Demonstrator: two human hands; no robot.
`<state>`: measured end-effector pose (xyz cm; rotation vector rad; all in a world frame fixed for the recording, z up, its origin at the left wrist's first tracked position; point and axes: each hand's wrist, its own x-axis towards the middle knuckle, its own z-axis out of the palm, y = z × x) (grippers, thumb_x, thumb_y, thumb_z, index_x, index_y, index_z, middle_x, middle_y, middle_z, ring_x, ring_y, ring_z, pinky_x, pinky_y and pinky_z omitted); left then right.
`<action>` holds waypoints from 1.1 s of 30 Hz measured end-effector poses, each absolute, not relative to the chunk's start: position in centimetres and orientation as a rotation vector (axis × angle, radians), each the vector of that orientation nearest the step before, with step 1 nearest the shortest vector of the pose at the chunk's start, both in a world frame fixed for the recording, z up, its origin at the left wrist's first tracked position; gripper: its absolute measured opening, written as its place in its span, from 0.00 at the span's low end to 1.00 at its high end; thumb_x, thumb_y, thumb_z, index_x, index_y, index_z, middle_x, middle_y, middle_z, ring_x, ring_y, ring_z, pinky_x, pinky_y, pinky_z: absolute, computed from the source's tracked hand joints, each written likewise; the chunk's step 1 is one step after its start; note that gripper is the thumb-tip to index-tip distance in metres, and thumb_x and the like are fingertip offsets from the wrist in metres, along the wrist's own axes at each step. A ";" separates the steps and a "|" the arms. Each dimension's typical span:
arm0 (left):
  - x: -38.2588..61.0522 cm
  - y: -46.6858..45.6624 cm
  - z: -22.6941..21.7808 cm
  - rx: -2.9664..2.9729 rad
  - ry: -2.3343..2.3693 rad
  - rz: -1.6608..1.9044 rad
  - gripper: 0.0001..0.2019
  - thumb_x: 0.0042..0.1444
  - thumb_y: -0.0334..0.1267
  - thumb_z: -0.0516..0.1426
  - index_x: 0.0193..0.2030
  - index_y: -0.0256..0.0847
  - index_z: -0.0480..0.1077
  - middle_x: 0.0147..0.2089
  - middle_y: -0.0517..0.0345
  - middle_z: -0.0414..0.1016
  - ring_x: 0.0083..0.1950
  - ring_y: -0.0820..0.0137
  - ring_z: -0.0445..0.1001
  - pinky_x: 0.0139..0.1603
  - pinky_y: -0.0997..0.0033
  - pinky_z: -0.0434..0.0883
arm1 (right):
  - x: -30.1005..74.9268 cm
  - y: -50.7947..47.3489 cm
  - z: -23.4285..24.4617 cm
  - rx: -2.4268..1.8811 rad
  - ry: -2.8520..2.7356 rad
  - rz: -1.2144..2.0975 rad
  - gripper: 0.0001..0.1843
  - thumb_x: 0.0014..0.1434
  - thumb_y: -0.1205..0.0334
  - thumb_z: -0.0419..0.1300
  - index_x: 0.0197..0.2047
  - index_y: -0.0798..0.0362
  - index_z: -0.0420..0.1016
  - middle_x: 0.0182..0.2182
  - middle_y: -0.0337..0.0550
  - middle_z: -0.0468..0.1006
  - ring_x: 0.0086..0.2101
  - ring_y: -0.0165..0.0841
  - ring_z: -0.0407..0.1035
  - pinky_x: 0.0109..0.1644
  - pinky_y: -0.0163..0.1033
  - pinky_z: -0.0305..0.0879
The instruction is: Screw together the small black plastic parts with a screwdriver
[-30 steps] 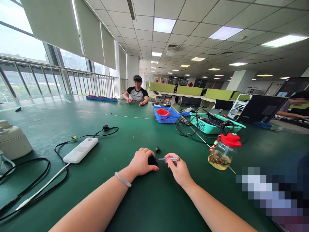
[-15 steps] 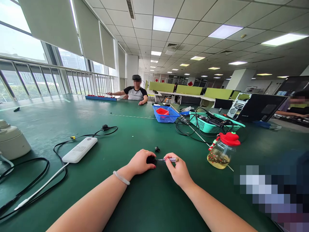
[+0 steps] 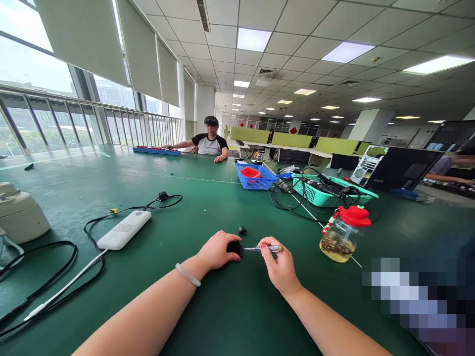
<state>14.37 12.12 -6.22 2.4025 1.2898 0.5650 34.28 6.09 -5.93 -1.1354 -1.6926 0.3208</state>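
My left hand [image 3: 215,250] rests on the green table and is closed over a small black part [image 3: 235,246]. My right hand [image 3: 279,266] pinches a small clear-handled screwdriver [image 3: 266,248], held level with its tip at the black part. A second small black piece [image 3: 242,230] lies on the table just beyond my hands, touched by neither. A pale bangle [image 3: 188,275] sits on my left wrist.
A glass jar with a red lid [image 3: 343,234] stands right of my hands. A white power strip [image 3: 123,230] with black cables lies to the left, a white device [image 3: 18,212] at far left. Blue [image 3: 256,177] and teal baskets [image 3: 330,190] sit farther back. A person sits at the far end.
My hands have stayed together on the black part; the screwdriver handle has shifted slightly right. The person at the far end reached an arm out to the left.
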 end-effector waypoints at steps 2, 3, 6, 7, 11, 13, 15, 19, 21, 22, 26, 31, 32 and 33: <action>14.3 12.1 -6.3 2.412 1.282 0.561 0.27 0.46 0.46 0.65 0.54 0.46 0.71 0.48 0.54 0.78 0.52 0.58 0.72 0.53 0.61 0.69 | 34.1 5.9 -5.9 -1.122 -1.730 0.312 0.15 0.64 0.54 0.49 0.31 0.50 0.69 0.28 0.41 0.74 0.31 0.35 0.69 0.36 0.36 0.65; 14.3 12.1 -6.3 2.415 1.278 0.562 0.27 0.46 0.46 0.65 0.54 0.46 0.71 0.48 0.54 0.78 0.52 0.58 0.72 0.53 0.61 0.69 | 34.0 5.8 -5.9 -1.124 -1.750 0.311 0.15 0.64 0.53 0.49 0.31 0.49 0.69 0.28 0.41 0.74 0.32 0.36 0.69 0.36 0.37 0.65; 14.3 12.1 -6.2 2.420 1.266 0.567 0.26 0.46 0.46 0.65 0.54 0.47 0.71 0.48 0.54 0.78 0.51 0.59 0.72 0.53 0.62 0.69 | 33.8 5.8 -5.8 -1.135 -1.793 0.324 0.15 0.65 0.53 0.48 0.31 0.49 0.69 0.28 0.41 0.74 0.32 0.36 0.69 0.36 0.37 0.64; 14.4 12.0 -6.2 2.419 1.265 0.569 0.26 0.46 0.46 0.66 0.54 0.47 0.72 0.48 0.54 0.78 0.51 0.59 0.72 0.53 0.62 0.69 | 33.8 5.9 -5.8 -1.139 -1.803 0.332 0.15 0.65 0.53 0.48 0.32 0.49 0.68 0.28 0.41 0.74 0.31 0.35 0.69 0.36 0.37 0.64; 14.4 11.9 -6.1 2.401 1.289 0.563 0.26 0.46 0.45 0.66 0.54 0.46 0.72 0.48 0.53 0.78 0.52 0.59 0.72 0.53 0.62 0.69 | 33.9 6.1 -5.8 -1.170 -1.803 0.379 0.15 0.65 0.54 0.47 0.32 0.49 0.68 0.27 0.39 0.72 0.30 0.34 0.68 0.34 0.36 0.63; 14.5 11.9 -6.1 2.393 1.296 0.562 0.26 0.46 0.44 0.66 0.54 0.46 0.71 0.48 0.53 0.78 0.52 0.59 0.72 0.53 0.62 0.69 | 34.1 6.0 -5.9 -1.154 -1.790 0.383 0.14 0.65 0.55 0.47 0.31 0.50 0.68 0.27 0.39 0.72 0.29 0.34 0.68 0.34 0.36 0.63; 14.5 11.9 -6.2 2.393 1.298 0.569 0.27 0.46 0.44 0.66 0.55 0.46 0.71 0.47 0.53 0.78 0.52 0.59 0.72 0.53 0.62 0.69 | 34.2 5.9 -6.0 -1.099 -1.766 0.341 0.13 0.64 0.56 0.48 0.32 0.50 0.68 0.28 0.40 0.73 0.30 0.34 0.68 0.35 0.36 0.64; 14.4 11.9 -6.2 2.401 1.307 0.569 0.26 0.46 0.45 0.66 0.53 0.46 0.71 0.45 0.53 0.78 0.50 0.59 0.72 0.52 0.62 0.70 | 34.1 5.6 -6.1 -1.055 -1.754 0.228 0.09 0.63 0.58 0.49 0.36 0.49 0.68 0.31 0.42 0.74 0.33 0.35 0.69 0.39 0.38 0.66; 14.4 11.9 -6.2 2.399 1.310 0.570 0.25 0.46 0.45 0.66 0.52 0.46 0.71 0.45 0.53 0.77 0.50 0.59 0.72 0.52 0.62 0.70 | 33.9 5.7 -6.1 -1.085 -1.786 0.211 0.09 0.63 0.58 0.49 0.36 0.49 0.69 0.32 0.42 0.75 0.33 0.36 0.69 0.39 0.39 0.66; 14.4 11.9 -6.2 2.398 1.309 0.572 0.25 0.46 0.45 0.65 0.52 0.46 0.71 0.46 0.53 0.77 0.50 0.59 0.72 0.52 0.61 0.70 | 33.8 5.7 -6.0 -1.099 -1.798 0.213 0.10 0.63 0.58 0.49 0.35 0.49 0.69 0.32 0.42 0.75 0.33 0.36 0.69 0.39 0.38 0.66; 14.5 11.9 -6.3 2.400 1.278 0.600 0.22 0.47 0.44 0.65 0.50 0.46 0.71 0.47 0.54 0.77 0.50 0.59 0.73 0.52 0.60 0.70 | 33.6 6.0 -6.0 -1.148 -1.819 0.258 0.11 0.64 0.56 0.48 0.34 0.49 0.69 0.31 0.42 0.75 0.33 0.36 0.69 0.38 0.38 0.65; 14.6 11.8 -6.3 2.412 1.213 0.690 0.17 0.52 0.43 0.61 0.49 0.46 0.71 0.48 0.55 0.75 0.49 0.62 0.73 0.53 0.61 0.70 | 33.7 6.1 -5.9 -1.185 -1.841 0.284 0.12 0.64 0.55 0.48 0.36 0.49 0.69 0.32 0.42 0.76 0.33 0.36 0.70 0.39 0.39 0.65; 14.6 11.8 -6.2 2.417 1.199 0.722 0.16 0.53 0.42 0.61 0.50 0.46 0.70 0.49 0.54 0.74 0.51 0.62 0.72 0.55 0.61 0.70 | 33.8 6.1 -5.9 -1.180 -1.842 0.293 0.12 0.64 0.55 0.48 0.36 0.49 0.70 0.32 0.42 0.76 0.33 0.36 0.70 0.39 0.39 0.65; 14.6 11.7 -6.2 2.424 1.190 0.751 0.16 0.55 0.41 0.60 0.51 0.46 0.70 0.51 0.54 0.74 0.52 0.62 0.72 0.57 0.60 0.69 | 33.8 6.1 -6.0 -1.169 -1.836 0.301 0.12 0.64 0.55 0.48 0.36 0.49 0.70 0.33 0.42 0.76 0.34 0.36 0.70 0.39 0.38 0.66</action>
